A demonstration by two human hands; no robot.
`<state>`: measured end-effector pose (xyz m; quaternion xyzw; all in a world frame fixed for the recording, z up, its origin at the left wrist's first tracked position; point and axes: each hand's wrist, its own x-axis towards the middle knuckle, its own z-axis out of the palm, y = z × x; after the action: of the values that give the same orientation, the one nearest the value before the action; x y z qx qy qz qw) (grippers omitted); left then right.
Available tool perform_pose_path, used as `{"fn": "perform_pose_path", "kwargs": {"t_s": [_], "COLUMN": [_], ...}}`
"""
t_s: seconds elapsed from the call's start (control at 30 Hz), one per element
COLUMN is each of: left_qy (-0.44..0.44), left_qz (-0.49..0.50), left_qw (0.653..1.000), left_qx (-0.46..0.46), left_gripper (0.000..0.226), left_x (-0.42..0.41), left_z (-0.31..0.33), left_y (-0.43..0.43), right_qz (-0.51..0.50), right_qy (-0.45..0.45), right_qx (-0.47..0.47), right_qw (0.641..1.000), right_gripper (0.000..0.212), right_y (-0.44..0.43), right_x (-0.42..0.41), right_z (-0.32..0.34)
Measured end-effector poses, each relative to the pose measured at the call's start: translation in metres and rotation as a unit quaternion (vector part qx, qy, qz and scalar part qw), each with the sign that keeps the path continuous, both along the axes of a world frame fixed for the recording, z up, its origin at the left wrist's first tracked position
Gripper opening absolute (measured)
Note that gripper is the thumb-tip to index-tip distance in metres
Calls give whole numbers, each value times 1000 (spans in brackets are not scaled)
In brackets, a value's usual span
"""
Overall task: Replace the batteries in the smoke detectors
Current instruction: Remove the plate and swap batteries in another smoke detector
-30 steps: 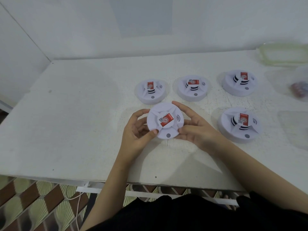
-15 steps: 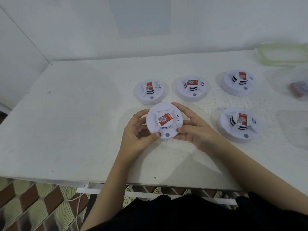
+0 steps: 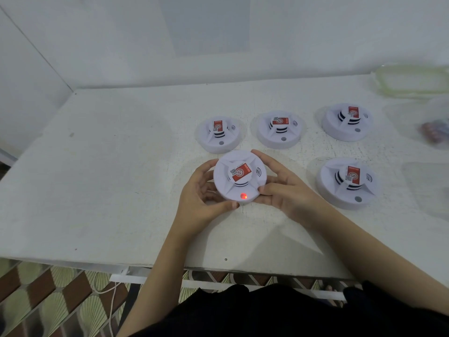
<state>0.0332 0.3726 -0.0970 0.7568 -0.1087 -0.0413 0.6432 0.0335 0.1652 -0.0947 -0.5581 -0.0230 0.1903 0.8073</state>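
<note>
A round white smoke detector (image 3: 239, 178) with a red label on its raised centre is held between both hands just above the white table (image 3: 109, 178). Its small front light glows red. My left hand (image 3: 201, 198) grips its left rim, thumb under the front edge. My right hand (image 3: 281, 188) grips its right rim. Three more white detectors stand in a row behind: one at the left (image 3: 220, 135), one in the middle (image 3: 279, 130), one at the right (image 3: 347, 121). Another detector (image 3: 347, 182) sits to the right of my hands.
A clear lidded container (image 3: 413, 80) stands at the far right back. A clear bag with dark cylindrical items (image 3: 435, 132), blurred, lies at the right edge. The wall runs close behind the table. Patterned floor tiles show below the table's front edge.
The held detector's front light, grey before, now glows red. The detector has turned slightly in my hands and my left thumb has slid along its front rim.
</note>
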Motion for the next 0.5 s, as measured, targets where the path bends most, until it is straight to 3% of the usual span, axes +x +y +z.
{"fn": "perform_pose_path", "kwargs": {"t_s": [0.2,0.5], "left_qy": [4,0], "left_qz": [2,-2], "left_qw": [1000,1000], "left_qx": [-3,6], "left_gripper": [85,83], "left_x": [0,0], "left_z": [0,1], "left_y": [0,0], "right_qz": [16,47], "right_qy": [-7,-65], "right_qx": [-1,-109], "right_qw": [1000,991], "right_gripper": [80,87], "right_y": [-1,-3], "right_x": [-1,-4], "right_z": [0,6]}}
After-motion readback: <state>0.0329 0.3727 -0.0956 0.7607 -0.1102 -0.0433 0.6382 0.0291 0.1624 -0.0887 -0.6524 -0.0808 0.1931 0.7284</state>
